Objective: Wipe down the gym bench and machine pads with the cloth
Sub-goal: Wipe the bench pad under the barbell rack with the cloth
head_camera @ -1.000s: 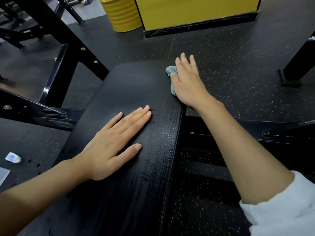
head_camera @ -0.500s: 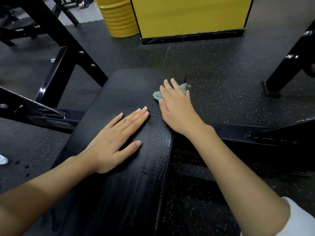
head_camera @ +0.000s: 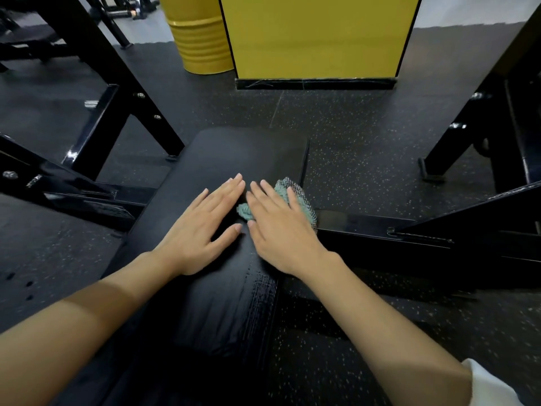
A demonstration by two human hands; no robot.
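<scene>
A black padded gym bench (head_camera: pixel 234 148) runs away from me down the middle of the view. My left hand (head_camera: pixel 202 230) lies flat on its pad with straight fingers. Just to its right, my right hand (head_camera: pixel 281 227) presses a teal cloth (head_camera: pixel 295 197) onto the pad near the right edge, fingers straight and spread over it. The cloth sticks out beyond the fingertips and beside the thumb; most of it is hidden under the palm. A wet streaked patch (head_camera: pixel 260 291) shines on the pad near my right wrist.
Black steel frame legs (head_camera: pixel 117 92) stand at the left and more frame (head_camera: pixel 480 133) at the right. A low black bar (head_camera: pixel 380 230) sits right of the bench. A yellow drum (head_camera: pixel 202 33) and yellow panel (head_camera: pixel 316 33) stand ahead on speckled rubber floor (head_camera: pixel 366 148).
My right hand has slid the cloth toward me and leftward along the pad, ending beside my left hand. The left hand has stayed flat on the pad.
</scene>
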